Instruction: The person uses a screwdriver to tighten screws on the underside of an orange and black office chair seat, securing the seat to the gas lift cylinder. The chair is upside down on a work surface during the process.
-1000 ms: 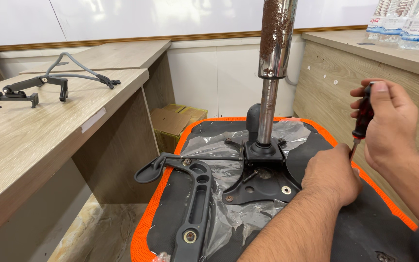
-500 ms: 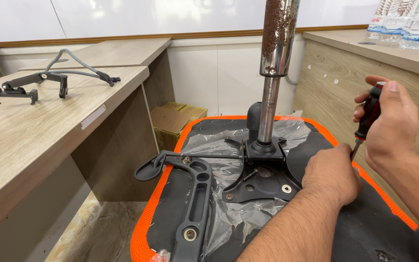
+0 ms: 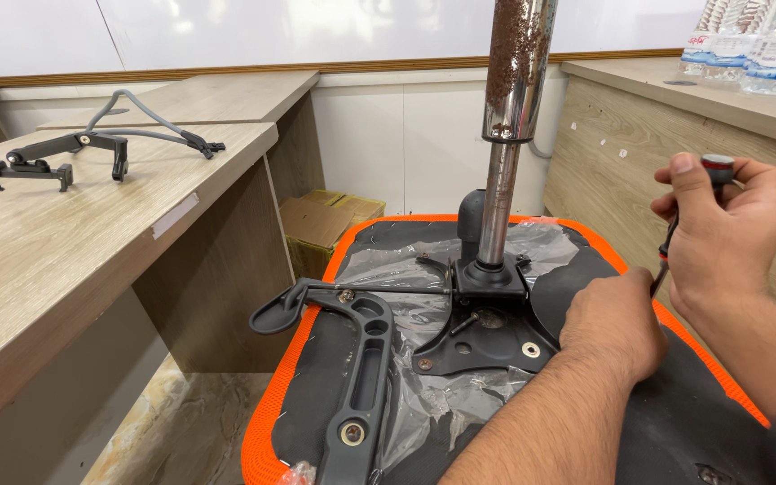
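so there's an upturned office chair seat [image 3: 406,467] here, orange-edged with a black underside, taking up the lower middle of the view with crinkly clear plastic wrap [image 3: 424,395] still stuck over part of it. the black metal mechanism plate [image 3: 496,337] sits bolted in the middle of the seat, and the gas lift column [image 3: 509,117] stands straight up out of it, chrome and pretty rusty near the top. the right hand [image 3: 720,238] is wrapped tight around the handle of a screwdriver [image 3: 716,166], fist closed, red cap poking out above the thumb, with the thin shaft angling down toward the right edge of the plate. the left hand [image 3: 612,323] is curled and pressed down on the plate's right side, just beside the shaft's lower end; the tip is hidden behind that hand so i can't tell what it's on. a black armrest bracket [image 3: 357,377] lies flat across the left part of the seat, touching the plate's long lever rod. off to the left a wooden desk [image 3: 65,269] holds another black bracket [image 3: 56,157] with grey tubing. a cardboard box [image 3: 321,224] sits on the floor behind the seat, and water bottles [image 3: 747,45] stand on the counter at top right.
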